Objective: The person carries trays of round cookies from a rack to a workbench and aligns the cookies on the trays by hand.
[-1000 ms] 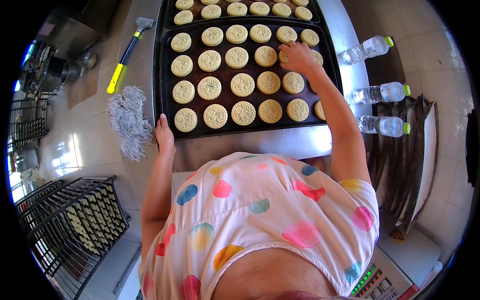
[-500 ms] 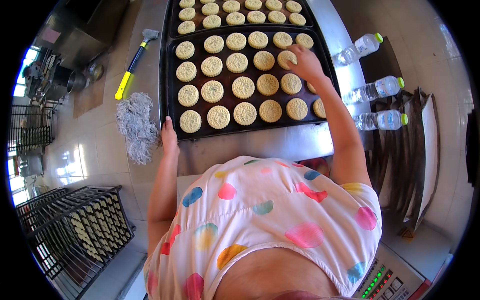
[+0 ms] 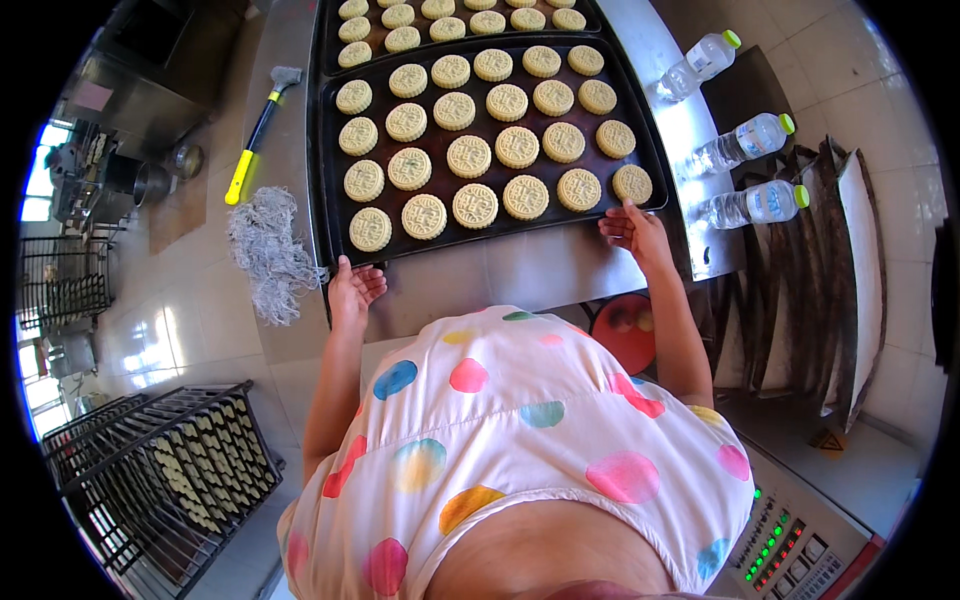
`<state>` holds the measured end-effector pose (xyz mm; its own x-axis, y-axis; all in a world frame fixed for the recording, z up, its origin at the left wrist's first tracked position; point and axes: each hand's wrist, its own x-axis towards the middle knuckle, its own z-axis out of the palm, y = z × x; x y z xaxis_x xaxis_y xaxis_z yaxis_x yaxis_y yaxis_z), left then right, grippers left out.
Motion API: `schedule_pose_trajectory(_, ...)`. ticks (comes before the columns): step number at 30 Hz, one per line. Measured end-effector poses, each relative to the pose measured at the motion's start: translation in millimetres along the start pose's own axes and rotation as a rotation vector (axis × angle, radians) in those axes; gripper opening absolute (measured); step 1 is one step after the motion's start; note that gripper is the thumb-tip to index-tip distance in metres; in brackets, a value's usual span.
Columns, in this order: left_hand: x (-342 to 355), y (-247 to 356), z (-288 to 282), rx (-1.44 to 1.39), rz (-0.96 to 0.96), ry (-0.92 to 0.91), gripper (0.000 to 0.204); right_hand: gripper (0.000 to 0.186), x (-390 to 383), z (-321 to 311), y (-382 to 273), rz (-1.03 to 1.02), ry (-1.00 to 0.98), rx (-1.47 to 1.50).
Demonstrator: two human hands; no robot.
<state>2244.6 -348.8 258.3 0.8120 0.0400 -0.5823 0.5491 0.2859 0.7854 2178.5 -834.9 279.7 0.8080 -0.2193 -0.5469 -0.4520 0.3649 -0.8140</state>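
A dark baking tray [image 3: 430,248] lies on the metal table before me, bearing rows of pale round mooncakes [image 3: 475,203] with stamped tops and scalloped edges. My left hand [image 3: 352,293] is at the tray's near left corner, thumb tip against the rim and fingers stretched out below the edge. At the near right corner, my right hand [image 3: 640,240] has its thumb by the rim beneath the last mooncake, fingers apart and pointing left. Neither hand touches a mooncake. A second tray [image 3: 590,25] of mooncakes lies just beyond, partly out of view.
Plastic bottles [image 3: 755,137] with green caps line the right edge. A yellow-and-black-handled tool [image 3: 247,165] and a grey stringy rag [image 3: 265,250] lie at left. Stacked dark trays [image 3: 770,330] stand at right, a loaded rack [image 3: 190,470] at lower left, and a lit control panel [image 3: 785,545] at lower right.
My right hand has left a mooncake in the second row and come back to the near right corner. My left hand has moved round to the near edge, its fingers now spread.
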Motion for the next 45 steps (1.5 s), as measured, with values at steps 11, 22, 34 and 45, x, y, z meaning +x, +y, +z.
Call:
schedule_pose_trajectory(11,2.4,5.5,7.6,0.017,0.012,-0.026,0.053,0.036,19.0,-2.1,5.1,-0.129,0.025,0.057)
schedule_pose_trajectory(22,7.0,8.9,18.6,0.064,-0.045,-0.005,0.052,0.035,25.5,-4.2,-2.4,-0.116,0.015,0.079)
schedule_pose_trajectory(34,-13.8,-6.7,0.5,0.054,0.053,-0.026,0.045,0.02,-25.8,55.2,42.5,-0.162,-0.071,0.183)
schedule_pose_trajectory(45,-263.2,-138.4,-244.1,0.171,0.12,-0.144,0.032,0.016,-223.4,291.0,190.2,-0.06,-0.504,-0.115)
